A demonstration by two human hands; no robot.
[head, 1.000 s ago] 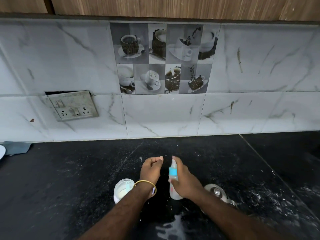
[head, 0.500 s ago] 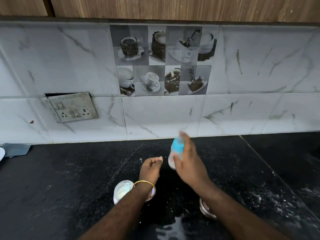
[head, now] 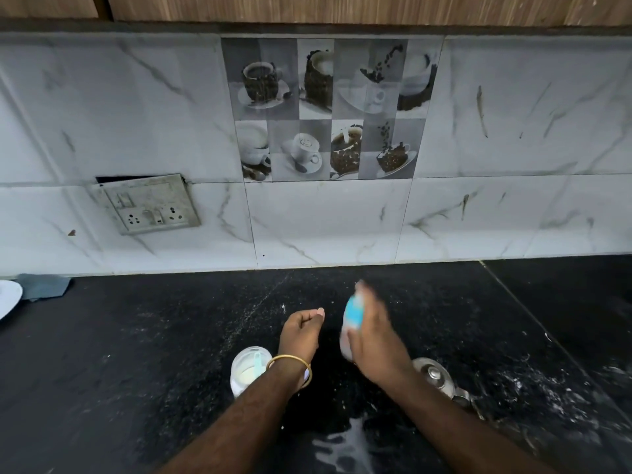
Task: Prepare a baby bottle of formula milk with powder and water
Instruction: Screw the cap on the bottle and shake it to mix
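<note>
Black tabletop [head: 136, 354], lower centre: right hand [head: 372, 340] grips the blurred bottle [head: 352, 319]; a loose cap could spray milk. Left hand [head: 301, 331] curls empty.

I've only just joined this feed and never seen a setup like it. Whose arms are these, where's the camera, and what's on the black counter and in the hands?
No machine here: these are a person's two bare arms, filmed by one wide-angle camera on their head, looking forward and down. The right hand grips a baby bottle with a blue band, blurred by motion. The left hand, a gold bangle on its wrist, is curled and holds nothing. On the black counter, an open container of white powder sits partly under the left wrist, and a steel vessel with a knobbed lid lies beyond the right forearm. Behind is a tiled wall with a socket plate.
</note>
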